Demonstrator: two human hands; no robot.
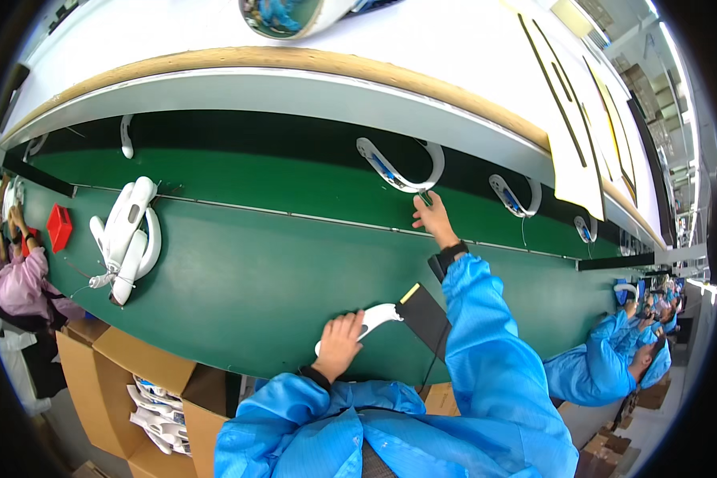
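Note:
My left hand [338, 344] is laid over a curved white plastic part [380, 317], fingers closed round it at the near edge of the green bench. The far tip of that part meets a black flat pad [424, 317] with a yellow edge. Stretched forward, my right hand [433, 220] has its fingers apart at the lower bend of a white U-shaped plastic part [413, 185]. This part has blue inside one arm and lies on the far green strip. A small dark bit shows by the fingertips; whether they touch it is unclear.
Similar U-shaped parts [511, 202] lie farther right. A pile of white parts [131, 231] with wires and a red tray [59, 228] are at left. An open carton [103, 398] of white parts stands below. A shelf [295, 84] overhangs the bench; co-workers [605, 358] sit at both sides.

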